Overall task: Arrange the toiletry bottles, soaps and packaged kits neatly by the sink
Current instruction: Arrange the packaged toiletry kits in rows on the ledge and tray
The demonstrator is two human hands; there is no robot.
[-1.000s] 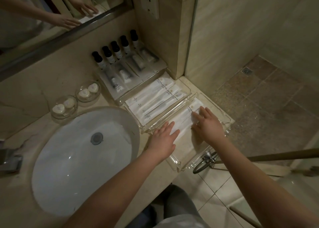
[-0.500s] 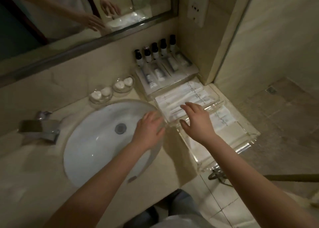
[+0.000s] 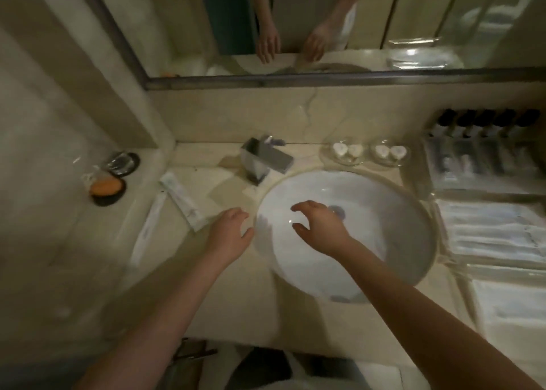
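- While your left hand (image 3: 230,233) hangs over the table just left of the sink (image 3: 413,212), its grip is apart and holds nothing; your right hand (image 3: 319,227) is over the basin, fingers spread, likewise empty.
- Two long white packaged kits (image 3: 181,202) lie loose and askew on the table's left part, near its left edge. One is just beside your left fingertips; the other, thinner one lies further toward the left edge. These look like the stray items to tidy.
- Expect these packets to be very light, with a slick wrapper and something slender and stiff inside. Pinch one at mid-length across its narrow width, so it does not swing or slip; gripping an end would let it droop.
- At the table's back edge, right of the tap (image 3: 263,162), two clear dishes hold small white soaps (image 3: 348,150). The dishes look like glass, so treat them as fragile.
- Along the right edge, the dark-capped toiletry bottles (image 3: 484,121) stand in a row at the back corner, with clear trays (image 3: 487,230) of white packets in front. That side appears arranged.
- Near the back left corner sit an orange object (image 3: 105,186) and a dark round dish (image 3: 124,162); what they are is unclear.
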